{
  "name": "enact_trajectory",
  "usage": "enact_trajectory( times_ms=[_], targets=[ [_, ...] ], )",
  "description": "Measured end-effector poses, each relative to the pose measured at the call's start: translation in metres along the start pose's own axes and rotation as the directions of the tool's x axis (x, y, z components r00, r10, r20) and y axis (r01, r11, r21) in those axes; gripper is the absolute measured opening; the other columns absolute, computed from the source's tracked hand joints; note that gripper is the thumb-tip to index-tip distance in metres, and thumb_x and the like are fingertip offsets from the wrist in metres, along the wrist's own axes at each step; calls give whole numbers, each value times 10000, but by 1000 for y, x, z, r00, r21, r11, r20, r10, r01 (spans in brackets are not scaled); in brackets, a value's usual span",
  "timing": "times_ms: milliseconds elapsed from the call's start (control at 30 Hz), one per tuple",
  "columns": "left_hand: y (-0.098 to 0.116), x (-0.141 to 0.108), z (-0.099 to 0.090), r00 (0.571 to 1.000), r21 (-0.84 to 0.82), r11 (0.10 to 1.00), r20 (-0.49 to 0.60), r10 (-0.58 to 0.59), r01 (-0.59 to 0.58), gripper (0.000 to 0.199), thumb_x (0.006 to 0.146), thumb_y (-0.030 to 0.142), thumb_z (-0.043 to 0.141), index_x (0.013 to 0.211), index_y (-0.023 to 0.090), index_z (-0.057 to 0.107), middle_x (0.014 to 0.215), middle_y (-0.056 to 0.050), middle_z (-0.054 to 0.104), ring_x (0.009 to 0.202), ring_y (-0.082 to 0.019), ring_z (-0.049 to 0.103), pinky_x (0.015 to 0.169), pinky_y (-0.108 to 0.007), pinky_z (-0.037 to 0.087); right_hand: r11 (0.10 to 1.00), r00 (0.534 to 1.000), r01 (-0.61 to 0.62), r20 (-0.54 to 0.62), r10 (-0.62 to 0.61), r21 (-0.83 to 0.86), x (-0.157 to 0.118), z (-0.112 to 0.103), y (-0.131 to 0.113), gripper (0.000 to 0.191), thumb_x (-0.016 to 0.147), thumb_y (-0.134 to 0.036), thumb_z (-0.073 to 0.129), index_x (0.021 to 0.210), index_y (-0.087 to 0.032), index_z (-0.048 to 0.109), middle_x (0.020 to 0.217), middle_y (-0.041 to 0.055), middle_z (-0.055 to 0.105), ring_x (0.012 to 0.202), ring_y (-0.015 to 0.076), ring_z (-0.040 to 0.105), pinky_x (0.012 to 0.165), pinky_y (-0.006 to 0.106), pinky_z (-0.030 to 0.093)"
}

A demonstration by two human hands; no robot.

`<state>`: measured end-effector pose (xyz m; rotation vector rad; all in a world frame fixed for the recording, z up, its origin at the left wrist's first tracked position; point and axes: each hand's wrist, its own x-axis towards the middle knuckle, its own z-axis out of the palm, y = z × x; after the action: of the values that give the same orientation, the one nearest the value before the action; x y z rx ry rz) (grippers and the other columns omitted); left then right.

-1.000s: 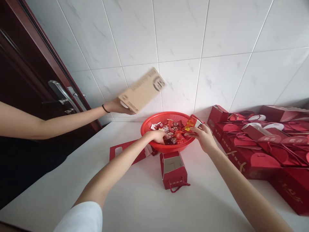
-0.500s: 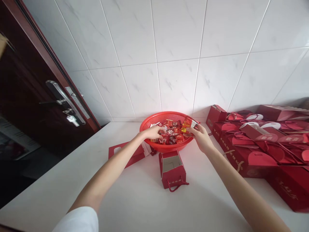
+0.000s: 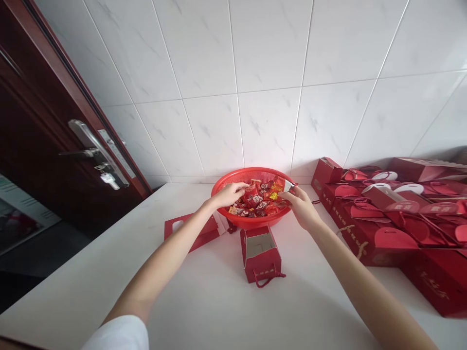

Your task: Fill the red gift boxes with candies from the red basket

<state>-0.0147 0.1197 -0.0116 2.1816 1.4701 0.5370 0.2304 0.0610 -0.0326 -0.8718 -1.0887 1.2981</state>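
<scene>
A red plastic basket [image 3: 233, 178] holds many wrapped candies [image 3: 260, 206], mostly red. My left hand [image 3: 229, 194] is over its left side, thumb and fingers closed on a red candy packet [image 3: 250, 191]. At the right rim, my right hand [image 3: 301, 206] pinches red and yellow candy packets [image 3: 278, 186]; how many is hard to tell. In front of the basket stands a small red gift box [image 3: 260, 265] with its top open and a rope handle hanging toward me. No contents show in the part of its inside that I see.
A flattened red carton [image 3: 199, 233] lies left of the open box, partly behind my left forearm. Many red gift boxes [image 3: 368, 233] crowd the right side of the white table [image 3: 219, 306]. A tiled wall [image 3: 270, 126] rises behind; a dark door [image 3: 47, 121] stands at left.
My left hand has risen slightly from among the candies, and a red candy packet now shows at its fingertips. My right hand stays near the rim with its packets, shifted slightly left.
</scene>
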Motion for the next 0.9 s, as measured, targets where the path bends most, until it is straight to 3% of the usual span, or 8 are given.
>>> enact_trajectory(
  times_ms=[100, 233, 367, 500, 633, 733, 833, 900],
  targets=[
    [1, 0, -2, 999, 118, 993, 9, -32, 30, 345, 802, 242, 629, 1137, 208, 704, 1194, -94, 698, 1071, -283, 629, 908, -338, 464, 1000, 1000, 7, 15, -7, -24, -2, 2, -1, 373, 653, -374, 764, 988, -242, 664, 1104, 42, 753, 1102, 301, 687, 832, 415, 615],
    [2, 6, 11, 969, 207, 976, 223, -109, 62, 95, 618, 261, 761, 657, 214, 689, 658, -28, 662, 745, -238, 640, 700, -290, 450, 999, 1000, 9, 14, -8, -48, -3, 4, -2, 374, 661, -382, 752, 996, -239, 664, 1097, 39, 760, 1089, 300, 695, 837, 421, 610],
    [6, 18, 29, 905, 232, 968, 385, -182, 97, 216, 478, 187, 778, 463, 206, 563, 460, 14, 540, 507, -170, 522, 558, -286, 380, 999, 1000, 10, 15, -9, -52, -3, 3, -2, 373, 659, -373, 747, 992, -234, 653, 1073, 39, 763, 1079, 293, 699, 849, 417, 605],
    [6, 22, 28, 891, 149, 983, 424, -164, 110, 233, 456, 169, 802, 481, 201, 573, 452, 30, 528, 454, -141, 473, 512, -282, 353, 999, 999, 5, 34, -3, -46, -3, 1, -2, 366, 662, -372, 756, 986, -235, 656, 1059, 46, 762, 1082, 293, 699, 869, 421, 605],
    [2, 16, 16, 935, -51, 993, 344, -87, 111, 232, 562, 254, 796, 537, 190, 575, 525, 26, 564, 544, -155, 552, 542, -266, 405, 999, 999, 2, 45, 0, -37, -2, 1, -2, 386, 660, -389, 779, 994, -231, 667, 1044, 51, 764, 1078, 297, 702, 897, 440, 601],
    [4, 12, 9, 965, -218, 972, 260, -27, 86, 152, 685, 303, 742, 742, 171, 691, 760, -19, 695, 724, -173, 643, 644, -265, 485, 999, 998, 15, 61, -13, -37, -2, 1, -3, 386, 667, -404, 788, 998, -238, 679, 1067, 51, 764, 1103, 304, 696, 909, 444, 598],
    [11, 7, 3, 981, -424, 903, 193, 18, 67, 318, 722, 315, 744, 996, 155, 732, 948, -67, 739, 828, -183, 674, 721, -289, 532, 999, 997, 21, 74, -18, -37, -1, 0, -2, 403, 670, -430, 807, 1007, -244, 687, 1103, 53, 759, 1112, 303, 692, 905, 439, 601],
    [19, 4, 2, 988, -604, 797, 134, 72, 24, 383, 701, 326, 782, 1036, 146, 731, 963, -75, 740, 856, -186, 679, 773, -312, 546, 999, 997, 27, 71, -24, -42, -1, 0, -1, 436, 666, -460, 823, 1015, -237, 688, 1104, 58, 759, 1094, 299, 697, 918, 441, 595]
  ],
)
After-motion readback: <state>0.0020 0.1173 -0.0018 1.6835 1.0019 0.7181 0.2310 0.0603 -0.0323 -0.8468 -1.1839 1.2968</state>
